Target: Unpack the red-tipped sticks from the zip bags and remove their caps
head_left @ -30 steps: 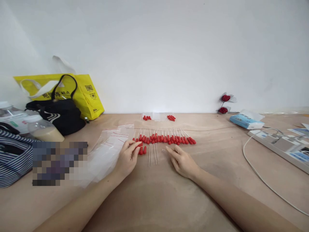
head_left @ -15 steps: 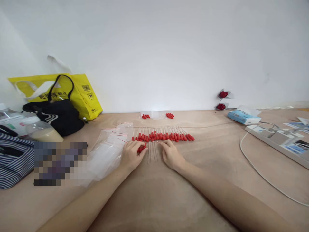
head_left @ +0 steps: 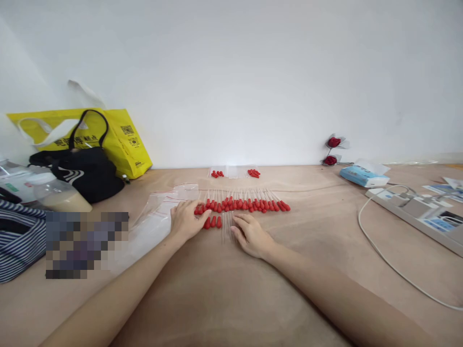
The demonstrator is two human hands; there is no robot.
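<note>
A row of droppers (head_left: 249, 205) with red rubber bulbs and thin clear tubes lies across the table, bulbs towards me. Over its left end rests my left hand (head_left: 186, 219), fingers stretched out and thumb apart. Three loose red rubber bulbs (head_left: 212, 222) lie side by side just right of that thumb. Several bare glass tubes (head_left: 225, 229) lie next to them, pointing towards me. My right hand (head_left: 253, 235) is at the right side of these tubes, thumb and fingers apart, fingertips on or close to them; exact contact is unclear.
Clear zip bags (head_left: 154, 224) lie left of my hand. Two bags with red bulbs (head_left: 253, 172) sit by the wall. Further left are a yellow bag (head_left: 133, 149), a black bag (head_left: 92, 176) and a bottle (head_left: 60, 193). At right are tissues (head_left: 363, 175), a power strip (head_left: 408, 212) and its cable.
My left hand has drawn back to the left and opened, uncovering the three loose bulbs beside the tubes. My right hand has shifted slightly left and nearer to me at the tubes.
</note>
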